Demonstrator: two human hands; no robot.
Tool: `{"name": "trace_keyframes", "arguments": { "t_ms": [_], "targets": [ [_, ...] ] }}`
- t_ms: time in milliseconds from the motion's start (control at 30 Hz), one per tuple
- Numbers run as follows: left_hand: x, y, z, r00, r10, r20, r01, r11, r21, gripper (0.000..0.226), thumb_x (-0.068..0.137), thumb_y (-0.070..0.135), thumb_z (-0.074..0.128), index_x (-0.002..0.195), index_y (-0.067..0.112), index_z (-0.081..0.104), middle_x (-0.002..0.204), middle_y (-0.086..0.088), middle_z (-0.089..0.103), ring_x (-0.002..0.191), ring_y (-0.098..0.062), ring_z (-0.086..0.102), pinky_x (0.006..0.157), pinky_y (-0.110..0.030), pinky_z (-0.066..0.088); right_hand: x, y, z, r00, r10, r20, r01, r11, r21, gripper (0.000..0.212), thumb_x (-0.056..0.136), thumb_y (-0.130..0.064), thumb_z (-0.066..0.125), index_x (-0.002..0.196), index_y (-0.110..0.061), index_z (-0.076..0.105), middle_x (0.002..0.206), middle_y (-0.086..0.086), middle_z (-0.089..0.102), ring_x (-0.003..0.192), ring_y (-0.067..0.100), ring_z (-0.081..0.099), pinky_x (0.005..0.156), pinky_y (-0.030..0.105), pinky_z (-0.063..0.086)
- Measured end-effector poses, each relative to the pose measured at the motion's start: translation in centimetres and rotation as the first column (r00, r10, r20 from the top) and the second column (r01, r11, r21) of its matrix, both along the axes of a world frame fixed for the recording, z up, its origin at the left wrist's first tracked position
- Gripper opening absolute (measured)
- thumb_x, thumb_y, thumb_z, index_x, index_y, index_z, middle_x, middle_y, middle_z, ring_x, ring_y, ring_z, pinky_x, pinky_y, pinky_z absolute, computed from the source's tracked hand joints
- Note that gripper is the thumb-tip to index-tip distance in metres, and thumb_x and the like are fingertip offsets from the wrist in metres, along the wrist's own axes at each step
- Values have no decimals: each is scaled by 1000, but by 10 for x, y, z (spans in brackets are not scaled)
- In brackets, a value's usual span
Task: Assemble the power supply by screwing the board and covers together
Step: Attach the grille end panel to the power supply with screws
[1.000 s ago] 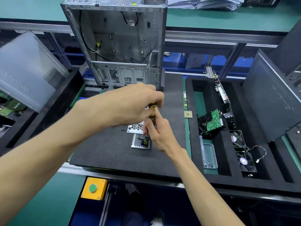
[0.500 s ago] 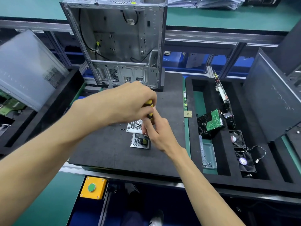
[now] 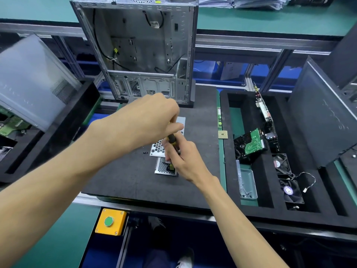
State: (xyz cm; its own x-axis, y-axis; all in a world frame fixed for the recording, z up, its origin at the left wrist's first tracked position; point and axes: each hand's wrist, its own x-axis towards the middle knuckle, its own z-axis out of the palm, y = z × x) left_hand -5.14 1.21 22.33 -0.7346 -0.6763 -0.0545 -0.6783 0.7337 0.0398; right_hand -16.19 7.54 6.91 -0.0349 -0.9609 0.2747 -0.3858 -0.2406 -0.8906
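Observation:
A small power supply (image 3: 164, 168) with a perforated silver cover lies on the black foam mat (image 3: 119, 178). Just behind it lies a flat cover plate (image 3: 157, 147) with hexagonal holes. My left hand (image 3: 148, 120) grips the top of a yellow-and-black screwdriver (image 3: 172, 139), which stands nearly upright over the power supply. My right hand (image 3: 181, 159) curls its fingers round the lower part of the screwdriver, right above the power supply. The screwdriver's tip is hidden by my right hand. A few small dark screws (image 3: 144, 152) lie on the mat left of the plate.
An open silver computer case (image 3: 139, 49) stands at the mat's far edge. To the right is a black foam tray (image 3: 224, 117) holding a hard drive (image 3: 251, 144), fans (image 3: 289, 190) and a clear box (image 3: 248, 184). A small square chip (image 3: 222, 134) lies by the tray. A yellow button box (image 3: 111, 221) sits below the mat.
Both hands have stayed over the power supply with the screwdriver. My left hand has turned slightly on the handle, and less of the yellow handle shows now.

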Motion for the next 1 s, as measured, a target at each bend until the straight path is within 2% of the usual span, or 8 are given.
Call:
{"name": "trace_keyframes", "arguments": {
  "t_ms": [200,300,400,500,667,833,933,1000],
  "targets": [
    [1,2,3,979,-182,-95,195,969,155,20,94,21,63,113,26,69,103,5,53,89,-16,54,84,-37,48,-6,-2,0,996,-25,85,27,999,-28,11,103,-40,42,110,-46,49,69,-4,63,53,14,53,55,38,47],
    [1,2,0,999,-54,-4,54,998,-11,31,95,51,56,97,21,59,86,4,56,83,-26,59,71,-36,45,-7,-3,-1,996,-31,80,32,999,-15,12,103,-44,40,100,-40,52,68,-9,63,54,11,54,57,36,46],
    [0,2,4,997,-73,22,72,996,58,27,98,41,54,94,17,63,84,-1,62,85,-28,60,76,-40,51,-5,-3,-1,998,-31,63,34,999,-37,13,101,-42,41,94,-51,46,69,-5,63,55,12,52,55,27,41],
    [3,1,8,986,-163,33,156,976,150,17,98,26,55,111,24,65,99,5,60,91,-18,54,87,-40,48,-7,-5,-1,997,-45,58,46,999,-29,9,100,-44,42,93,-41,47,70,-5,64,57,14,55,56,30,44],
    [3,0,2,997,-39,72,41,999,-17,28,99,46,49,100,19,59,83,0,58,85,-29,60,79,-44,52,-5,-6,1,999,-37,7,37,999,-33,9,100,-44,41,94,-51,44,69,-5,64,57,16,57,57,29,44],
    [6,1,2,986,-163,-38,167,969,182,10,95,24,58,104,26,61,98,6,53,92,-20,57,83,-40,49,-6,-6,1,997,-58,46,58,998,-6,16,100,-38,44,94,-52,48,66,-3,63,52,15,53,52,35,44],
    [1,2,-6,998,-59,33,59,998,7,29,95,53,51,99,24,57,88,3,59,82,-25,58,73,-40,50,-6,-6,-1,999,-39,10,39,999,17,11,100,-36,44,93,-33,51,64,-1,62,54,23,56,53,41,48],
    [0,-1,-7,996,-62,68,65,997,-40,24,100,40,48,99,20,61,89,0,61,85,-28,60,74,-40,50,-4,-5,1,1000,-18,1,18,1000,-1,9,99,-42,44,92,-45,47,65,3,61,56,27,55,55,45,48]
  ]
}}
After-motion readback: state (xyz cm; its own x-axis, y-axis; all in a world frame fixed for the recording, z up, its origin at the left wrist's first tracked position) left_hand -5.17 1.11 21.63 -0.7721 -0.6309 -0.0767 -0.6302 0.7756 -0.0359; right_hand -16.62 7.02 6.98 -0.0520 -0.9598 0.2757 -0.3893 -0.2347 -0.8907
